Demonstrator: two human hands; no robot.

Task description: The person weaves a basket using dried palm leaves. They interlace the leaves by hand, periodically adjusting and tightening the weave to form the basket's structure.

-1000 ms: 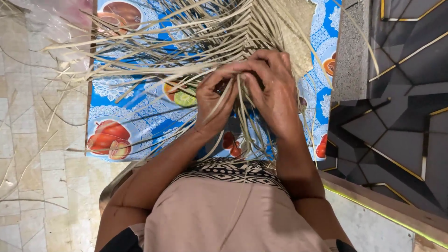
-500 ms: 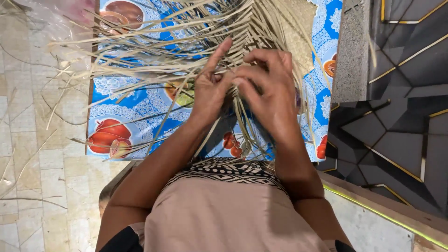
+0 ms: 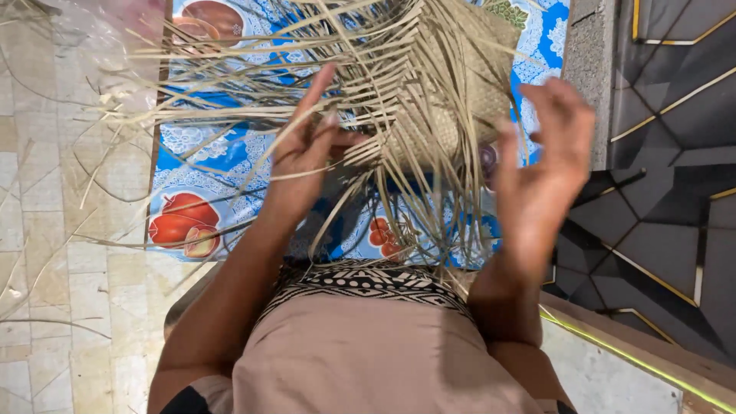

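Straw weave [image 3: 437,92] between open hands [image 3: 307,153]

My one head camera looks steeply down, close over my hands, the mat [image 3: 452,92] and cloth [image 3: 199,153]

This looks like a home floor used as a craft spot. At nine o'clock lies a pale tiled floor [image 3: 46,253] strewn with loose dry straw strips [image 3: 192,84]. Spread toward twelve o'clock is a blue plastic cloth printed with fruit [image 3: 192,153], the sort used as a household table cover. At three o'clock runs dark patterned flooring with gold lines [image 3: 675,169], edged by a rough concrete strip [image 3: 586,69].
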